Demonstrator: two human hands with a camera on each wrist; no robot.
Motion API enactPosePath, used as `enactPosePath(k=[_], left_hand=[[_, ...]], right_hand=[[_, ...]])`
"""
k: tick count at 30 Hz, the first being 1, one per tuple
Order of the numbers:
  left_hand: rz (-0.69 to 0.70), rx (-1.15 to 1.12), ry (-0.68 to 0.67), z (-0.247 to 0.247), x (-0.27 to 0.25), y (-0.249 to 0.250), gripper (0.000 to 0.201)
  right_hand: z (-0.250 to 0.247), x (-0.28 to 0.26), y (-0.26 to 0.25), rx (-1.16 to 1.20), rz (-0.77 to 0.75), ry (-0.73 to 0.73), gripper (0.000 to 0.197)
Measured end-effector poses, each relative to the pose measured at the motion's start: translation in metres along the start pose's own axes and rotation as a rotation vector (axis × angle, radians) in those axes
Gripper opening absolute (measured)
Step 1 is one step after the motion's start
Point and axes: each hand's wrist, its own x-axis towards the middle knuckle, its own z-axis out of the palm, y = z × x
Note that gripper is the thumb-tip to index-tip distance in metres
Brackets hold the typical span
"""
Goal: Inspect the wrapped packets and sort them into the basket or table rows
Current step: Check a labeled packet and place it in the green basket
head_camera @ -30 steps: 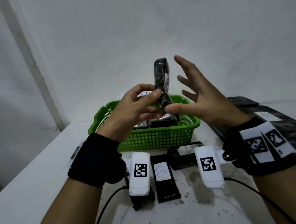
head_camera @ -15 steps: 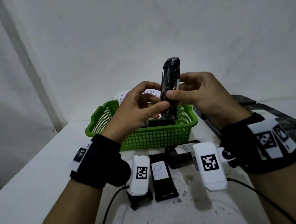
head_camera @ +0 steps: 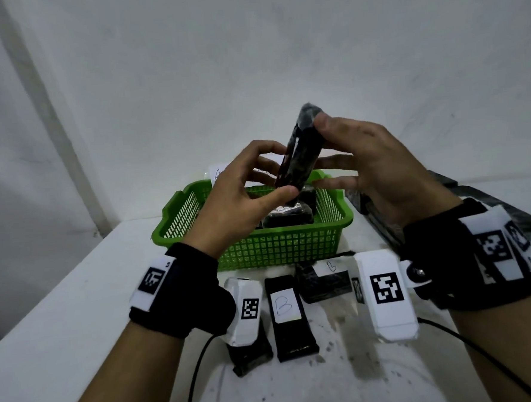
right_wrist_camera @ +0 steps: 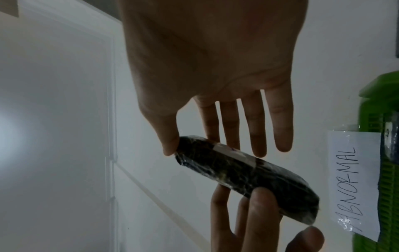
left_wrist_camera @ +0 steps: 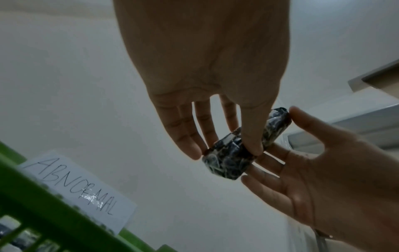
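Note:
A dark wrapped packet (head_camera: 300, 150) (left_wrist_camera: 228, 160) (right_wrist_camera: 244, 175) is held tilted above the green basket (head_camera: 279, 246). My left hand (head_camera: 280, 181) (left_wrist_camera: 226, 148) pinches its lower end between thumb and fingers. My right hand (head_camera: 332, 147) (right_wrist_camera: 194, 145) holds the upper end, thumb on the tip and straight fingers behind it. A white label strip shows on the packet in the right wrist view. Dark packets (head_camera: 287, 219) lie inside the basket. In front of it lie a packet marked B (head_camera: 288, 311), another labelled packet (head_camera: 325, 279) and one partly hidden under my left wrist camera (head_camera: 251, 352).
A paper sign reading ABNORMAL (left_wrist_camera: 75, 189) (right_wrist_camera: 354, 184) is fixed to the basket's far rim. A pile of dark packets (head_camera: 475, 200) lies at the right of the white table (head_camera: 64, 337). Black cables (head_camera: 197, 376) trail from both wrists. The wall stands close behind.
My right hand went from open beside the packet to a grip on it, then slid up to its top end. The packet rose a little and its top now leans right.

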Motion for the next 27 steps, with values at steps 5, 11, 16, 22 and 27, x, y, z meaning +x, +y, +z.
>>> enactPosePath(k=[5,11,16,22,27], left_hand=[[-0.018,0.021,-0.019,-0.002,0.000,-0.002,0.043],[0.009,0.009,0.004,-0.004,0.001,-0.008,0.048],[0.036,0.018,0.062,-0.002,0.002,-0.011,0.038],[-0.247,-0.270,0.058,-0.003,0.004,0.000,0.025],[-0.319,-0.478,-0.043,-0.004,0.003,0.003,0.050]], right_hand=[[0.000,0.000,0.002,0.002,-0.085,0.077,0.023],[0.001,0.001,0.003,0.058,-0.068,-0.013,0.017],[0.009,0.001,0.006,0.063,-0.217,0.035,0.011],[0.013,0.003,0.010,-0.043,-0.320,0.039,0.012],[0.009,0.004,0.015,-0.095,-0.349,-0.087,0.029]])
